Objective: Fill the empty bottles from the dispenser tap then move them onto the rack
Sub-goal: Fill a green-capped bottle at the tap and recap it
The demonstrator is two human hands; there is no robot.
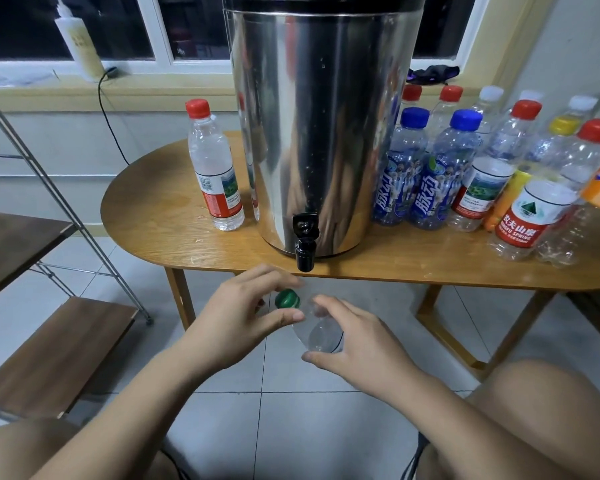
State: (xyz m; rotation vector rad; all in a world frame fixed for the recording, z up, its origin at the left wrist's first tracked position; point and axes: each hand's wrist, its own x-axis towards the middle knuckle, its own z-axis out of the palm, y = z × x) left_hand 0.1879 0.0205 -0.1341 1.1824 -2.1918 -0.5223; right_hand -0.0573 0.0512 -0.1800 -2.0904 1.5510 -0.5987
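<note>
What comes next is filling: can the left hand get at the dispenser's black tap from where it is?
Probably yes. The left hand sits just below the black tap, with only open air between them. But its grip is on the green cap of the clear bottle, so it must let go first.

Legible text, positions taken from the hands:

- Blue-capped bottle, beyond the right hand and to its right: label reads 脉动, white on blue.
- Second blue-capped bottle, just beside the first, further right: same 脉动.
- Red-labelled bottle, far right of the right hand: 农夫山泉, with "NONGFU SPRING" beneath.
- Red-capped bottle, beyond the left hand: barcode on a red-and-white label, print too small to read.
</note>
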